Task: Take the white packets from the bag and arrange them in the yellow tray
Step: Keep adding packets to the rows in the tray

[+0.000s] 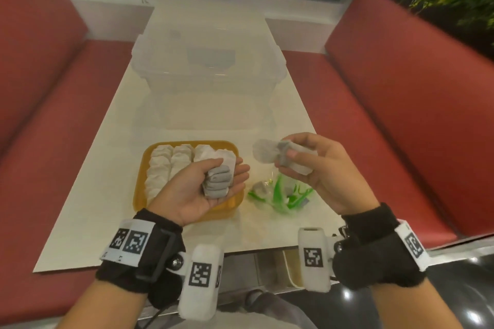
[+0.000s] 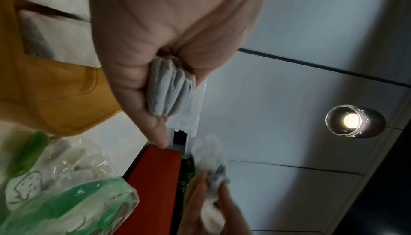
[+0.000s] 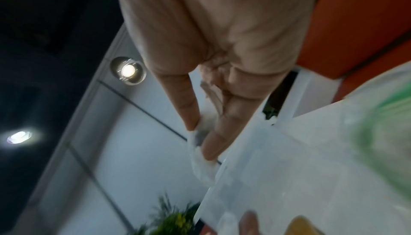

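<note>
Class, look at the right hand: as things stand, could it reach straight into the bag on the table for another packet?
Probably not yet. The right hand is already pinching packets above the bag. Nothing blocks the way down, but its fingers are full.

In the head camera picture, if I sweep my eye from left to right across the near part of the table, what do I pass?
yellow tray with rows of white packets → left hand holding a stack of packets → green and clear bag on the table → right hand gripping a few packets.
</note>
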### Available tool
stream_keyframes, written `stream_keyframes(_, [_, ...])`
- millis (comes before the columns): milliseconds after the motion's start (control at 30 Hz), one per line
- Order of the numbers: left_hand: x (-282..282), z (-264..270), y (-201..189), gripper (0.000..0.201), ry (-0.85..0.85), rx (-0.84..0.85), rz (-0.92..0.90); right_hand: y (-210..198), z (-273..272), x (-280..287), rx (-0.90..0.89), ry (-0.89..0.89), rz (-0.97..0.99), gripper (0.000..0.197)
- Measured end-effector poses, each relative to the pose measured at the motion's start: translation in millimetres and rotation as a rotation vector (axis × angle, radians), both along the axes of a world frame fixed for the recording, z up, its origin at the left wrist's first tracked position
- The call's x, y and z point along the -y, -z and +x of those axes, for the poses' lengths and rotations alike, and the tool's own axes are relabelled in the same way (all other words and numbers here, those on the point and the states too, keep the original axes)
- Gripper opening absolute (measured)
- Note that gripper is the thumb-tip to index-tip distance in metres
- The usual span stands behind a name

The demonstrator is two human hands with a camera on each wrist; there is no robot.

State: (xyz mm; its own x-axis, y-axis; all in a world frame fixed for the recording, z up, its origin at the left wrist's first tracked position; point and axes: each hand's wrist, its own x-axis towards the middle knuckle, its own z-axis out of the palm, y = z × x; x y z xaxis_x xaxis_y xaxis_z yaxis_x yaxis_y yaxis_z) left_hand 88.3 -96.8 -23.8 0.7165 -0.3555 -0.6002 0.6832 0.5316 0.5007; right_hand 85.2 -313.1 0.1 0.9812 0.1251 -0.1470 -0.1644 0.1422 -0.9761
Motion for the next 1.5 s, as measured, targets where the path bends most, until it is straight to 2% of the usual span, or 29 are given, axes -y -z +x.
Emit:
stream_keyframes(67, [-1,-2,0,0.039,0.004,-0.002,0.003,-7,-5,-26,0.140,-0.044,-0.094,0.015])
stream_keyframes(167, [-8,-5,-1,0.052,-0.034,0.018,-0.071,2,-9,-64,0.393,-0.118,-0.501,0.022])
stream_keyframes(200, [-13,-7,-2,0.056,-0.039,0.028,-0.104,7,-11,-74,0.437,-0.156,-0.616,0.026])
stream_keyframes(267, [-26,-10,-6,0.064,-0.044,0.050,-0.135,16,-14,-90,0.478,-0.198,-0.712,0.031])
stream_keyframes(300, [-32,-12,-6,0.063,-0.046,0.064,-0.128,19,-15,-96,0.485,-0.191,-0.712,0.032])
stream_keyframes(433, [-50,-19,-3,0.038,-0.095,0.105,-0.082,23,-17,-111,0.506,-0.146,-0.723,0.037])
stream_keyframes(600, [-61,-22,1,0.014,-0.114,0.139,-0.014,26,-15,-121,0.534,-0.120,-0.638,0.021])
stream_keyframes(767, [-79,-19,7,0.020,-0.138,0.244,0.156,12,-5,-112,0.464,-0.069,-0.544,0.019])
stream_keyframes(933, [-85,-20,8,0.021,-0.080,0.321,0.273,-20,6,-113,0.414,-0.254,-0.467,0.007])
stream_keyframes(1033, [-86,-22,8,0.028,-0.021,0.368,0.313,-23,15,-126,0.403,-0.373,-0.528,0.008])
stream_keyframes(1167, [-89,-21,7,0.044,-0.022,0.413,0.320,-15,38,-135,0.420,-0.304,-0.699,0.007])
stream_keyframes(1267, [-90,-22,4,0.031,0.007,0.434,0.311,-16,46,-139,0.341,-0.415,-0.711,0.007])
stream_keyframes(1400, [-96,-23,9,0.031,0.040,0.461,0.360,-22,50,-139,0.314,-0.324,-0.640,0.003])
stream_keyframes(1500, [-98,-24,13,0.025,0.049,0.465,0.430,-29,55,-134,0.387,-0.271,-0.711,0.008])
